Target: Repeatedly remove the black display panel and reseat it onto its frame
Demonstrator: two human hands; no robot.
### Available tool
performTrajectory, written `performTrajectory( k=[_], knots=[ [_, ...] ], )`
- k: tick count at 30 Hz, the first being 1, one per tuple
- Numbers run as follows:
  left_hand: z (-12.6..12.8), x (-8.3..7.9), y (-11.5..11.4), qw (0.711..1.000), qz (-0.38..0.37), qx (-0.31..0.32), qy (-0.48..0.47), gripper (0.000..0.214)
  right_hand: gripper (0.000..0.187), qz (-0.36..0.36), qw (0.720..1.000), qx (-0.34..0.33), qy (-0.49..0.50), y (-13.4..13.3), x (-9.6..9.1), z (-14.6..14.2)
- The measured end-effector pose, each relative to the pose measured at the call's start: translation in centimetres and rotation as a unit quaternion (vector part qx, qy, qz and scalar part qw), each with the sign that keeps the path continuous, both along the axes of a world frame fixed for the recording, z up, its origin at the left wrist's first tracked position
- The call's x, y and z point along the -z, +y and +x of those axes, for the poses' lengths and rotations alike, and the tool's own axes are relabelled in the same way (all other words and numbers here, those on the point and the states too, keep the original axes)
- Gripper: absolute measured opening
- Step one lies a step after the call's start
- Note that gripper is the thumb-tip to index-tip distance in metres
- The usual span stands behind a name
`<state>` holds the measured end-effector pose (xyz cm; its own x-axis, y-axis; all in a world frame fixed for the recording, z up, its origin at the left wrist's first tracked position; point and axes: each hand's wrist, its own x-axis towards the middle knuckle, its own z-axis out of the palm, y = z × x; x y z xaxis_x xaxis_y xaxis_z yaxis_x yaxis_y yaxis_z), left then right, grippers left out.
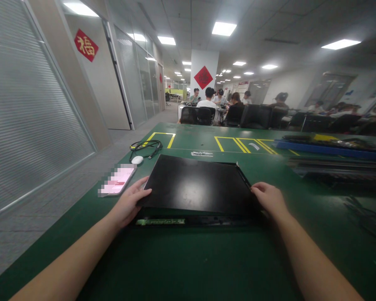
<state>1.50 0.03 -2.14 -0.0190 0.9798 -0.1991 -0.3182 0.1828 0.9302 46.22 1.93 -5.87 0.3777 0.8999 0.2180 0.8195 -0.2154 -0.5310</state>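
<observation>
- A flat black panel [197,184] lies in the middle of a green table [188,259], right in front of the person. Its glossy top reflects the ceiling lights.
- The left hand [130,202] is at 9 o'clock from the panel. It grips the near left edge, with the thumb on top and the fingers tucked round the side.
- The right hand [269,198] is at 3 o'clock from the panel. It clasps the near right corner, with the fingers bent over the edge.
- Both bare forearms reach in from the bottom of the view, at 7 and 5 o'clock.
- A strip of green circuit board [161,221] shows under the panel's near edge, at 6 o'clock. The panel sits on top of it.
- A phone [117,179] lies flat near the left hand, at 10 o'clock from the panel. Its screen is blurred out.
- Beyond the phone is a white mouse [137,159], with a coiled black cable [146,146] just behind it.
- Yellow outlines [171,141] are marked on the table at 12 o'clock.
- A long blue tray [326,148] sits at 2 o'clock, well apart from the panel.
- Far off at 12 o'clock, people [207,102] sit in dark chairs below a red diamond sign [203,77] on a white pillar.
</observation>
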Motion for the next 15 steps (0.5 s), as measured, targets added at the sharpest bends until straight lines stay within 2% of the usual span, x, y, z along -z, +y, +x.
performTrajectory(
  k=[4, 10, 15],
  knots=[
    [0.1, -0.2, -0.1, 1.000, -0.005, -0.003, 0.002, 0.079, 0.025, 0.005, 1.000, -0.006, 0.030, 0.2, 0.1, 0.0],
    [0.2, -0.3, -0.2, 1.000, -0.003, -0.008, -0.005, 0.076, 0.036, -0.009, 0.999, -0.035, -0.040, 0.9, 1.0, 0.6],
    [0.1, -0.1, 0.0, 1.000, -0.006, -0.002, -0.005, 0.080, 0.041, -0.036, 0.997, -0.045, -0.050, 1.5, 2.3, 1.4]
  ],
)
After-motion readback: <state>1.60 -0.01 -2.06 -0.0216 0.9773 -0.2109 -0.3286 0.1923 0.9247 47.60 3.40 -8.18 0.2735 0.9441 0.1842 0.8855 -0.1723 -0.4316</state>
